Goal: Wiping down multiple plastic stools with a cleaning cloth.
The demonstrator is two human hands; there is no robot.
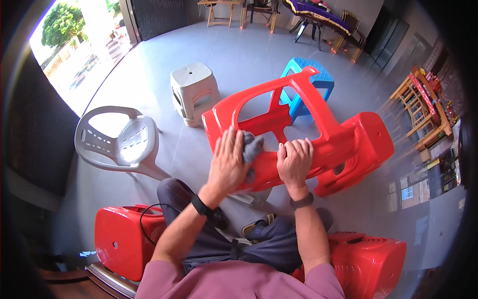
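Before me a red plastic stool (332, 149) is tipped on its side, its legs and open frame pointing away from me. My left hand (228, 159) presses a grey cloth (252, 146) against the stool's left part, fingers stretched out flat. Part of the cloth is hidden under that palm. My right hand (295, 160) grips the near edge of the same stool, its fingers curled over the rim of an opening. Both hands are close together over my knees.
A second red stool (373, 134) lies behind the held one at right. Other red stools flank me at lower left (123, 239) and lower right (373, 265). A grey plastic chair (134, 144), a whitish stool (191, 74) and a blue stool (317, 76) stand ahead.
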